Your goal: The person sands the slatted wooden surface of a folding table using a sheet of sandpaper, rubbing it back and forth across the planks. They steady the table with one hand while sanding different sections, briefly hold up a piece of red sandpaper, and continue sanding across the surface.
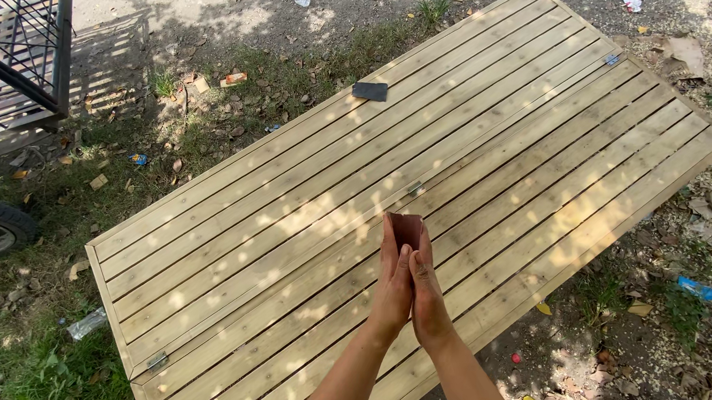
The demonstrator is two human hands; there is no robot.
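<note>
Both forearms are reaching forward from the bottom edge of the view and meeting over the slatted wooden panel [489,142] that is lying flat on the ground. The left hand [392,287] and the right hand [430,297] are pressing palm to palm, fingers stretched straight and pointing away from the person, wrists touching. Between the fingertips, a small reddish-brown sheet [407,229], seemingly sandpaper, is sticking out, so both hands are lying flat against each other and sandwiching that sheet rather than curling around it. The joined hands are hovering above the middle boards of the panel, close to a small metal hinge [414,188]. Well apart from them, near the panel's far left edge, a dark rectangular piece [370,90] is lying on the boards. Grass, dry leaves and litter are surrounding the panel.
</note>
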